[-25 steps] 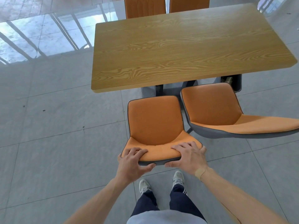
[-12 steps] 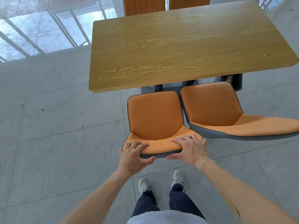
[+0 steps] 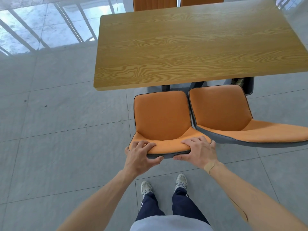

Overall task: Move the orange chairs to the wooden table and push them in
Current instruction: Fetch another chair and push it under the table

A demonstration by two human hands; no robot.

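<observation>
Head view: left hand (image 3: pixel 139 157) and right hand (image 3: pixel 199 151) both grip top edge of orange chair (image 3: pixel 161 120) backrest, fingers curled over padding, thumbs on grey shell. Chair lies at 12 o'clock from hands, seat facing wooden table (image 3: pixel 191 47), part under its near edge. Second orange chair (image 3: pixel 223 112) just beside at 2 o'clock. Two more chair backs (image 3: pixel 155 3) at table's far side.

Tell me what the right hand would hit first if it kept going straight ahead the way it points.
Likely the near edge of the wooden table: the right hand points across the seat of the chair it grips. Depth is unclear.
</observation>
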